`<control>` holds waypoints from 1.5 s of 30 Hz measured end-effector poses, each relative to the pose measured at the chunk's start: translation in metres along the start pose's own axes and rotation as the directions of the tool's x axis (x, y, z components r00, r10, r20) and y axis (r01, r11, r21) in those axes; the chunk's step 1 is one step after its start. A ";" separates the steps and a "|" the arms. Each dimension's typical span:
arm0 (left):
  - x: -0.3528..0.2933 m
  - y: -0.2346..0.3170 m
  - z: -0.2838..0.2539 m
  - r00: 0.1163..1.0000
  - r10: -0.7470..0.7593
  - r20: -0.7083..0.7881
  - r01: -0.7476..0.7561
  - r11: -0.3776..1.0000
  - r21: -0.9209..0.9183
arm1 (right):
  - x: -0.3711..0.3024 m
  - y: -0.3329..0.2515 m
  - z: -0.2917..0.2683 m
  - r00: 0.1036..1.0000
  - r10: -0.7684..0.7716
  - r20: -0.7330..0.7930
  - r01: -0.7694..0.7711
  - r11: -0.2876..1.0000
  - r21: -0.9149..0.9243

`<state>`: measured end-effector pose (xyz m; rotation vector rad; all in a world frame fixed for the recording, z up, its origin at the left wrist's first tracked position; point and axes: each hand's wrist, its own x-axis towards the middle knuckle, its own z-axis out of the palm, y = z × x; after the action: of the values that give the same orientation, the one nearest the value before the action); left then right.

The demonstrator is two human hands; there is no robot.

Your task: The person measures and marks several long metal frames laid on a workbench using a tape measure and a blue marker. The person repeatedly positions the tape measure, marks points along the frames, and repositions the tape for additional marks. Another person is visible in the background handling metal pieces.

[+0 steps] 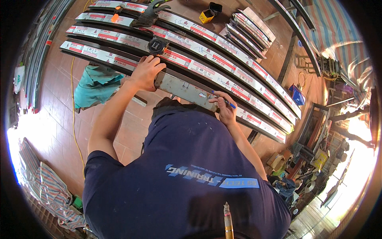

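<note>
My left hand [148, 74] is closed over the left end of a scuffed grey flat metal piece [181, 88], its fingers curled against the nearest profile. A blue pen [228, 102] is pinched in my right hand [225, 109], which rests at the right end of that grey piece. Small marks and a sticker show on the grey face. Several long dark metal profiles [234, 88] with white and red film lie side by side in front of me. Just beyond my left hand, a black tape measure [158, 46] sits across them.
A dark work glove [151, 15] and an orange-and-black tool [116, 15] lie on the far profiles. Beyond are a yellow box [207, 16] and stacked short profiles [248, 34]. Teal cloth [95, 85] hangs at left; a yellow cord [73, 103] crosses the tiled floor. A cigarette [228, 221] juts up at the lower edge.
</note>
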<state>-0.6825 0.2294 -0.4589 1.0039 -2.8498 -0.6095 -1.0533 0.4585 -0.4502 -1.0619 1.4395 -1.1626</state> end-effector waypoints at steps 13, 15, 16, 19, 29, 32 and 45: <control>0.033 0.095 0.018 0.995 0.012 0.095 -0.029 0.983 0.180 | 0.014 0.027 0.017 0.998 0.024 -0.063 -0.022 0.999 0.041; 0.044 0.112 0.035 0.996 0.028 0.088 -0.045 0.979 0.199 | 0.016 0.026 0.018 0.996 0.045 -0.076 -0.042 0.998 0.049; 0.048 0.116 0.042 0.998 0.032 0.063 -0.045 0.977 0.207 | 0.017 0.025 0.019 0.995 0.037 -0.090 -0.035 0.999 0.034; 0.053 0.119 0.055 0.999 0.027 0.044 -0.035 0.979 0.198 | 0.016 0.020 0.019 0.989 0.065 -0.133 -0.074 0.995 -0.065; 0.050 0.119 0.055 0.999 -0.008 0.038 0.001 0.986 0.164 | 0.014 0.003 0.019 0.991 -0.125 -0.045 0.096 0.908 -0.408; 0.051 0.119 0.055 0.999 -0.012 0.038 0.006 0.988 0.157 | 0.014 0.001 0.021 0.988 -0.145 -0.044 0.114 0.902 -0.417; 0.051 0.119 0.058 1.000 -0.011 0.021 0.007 0.983 0.184 | 0.016 -0.013 0.026 0.983 -0.183 0.014 0.170 0.878 -0.447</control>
<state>-0.8033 0.3031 -0.4706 1.0408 -2.9662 -0.3647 -1.0298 0.4374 -0.4413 -1.5278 1.7088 -0.9932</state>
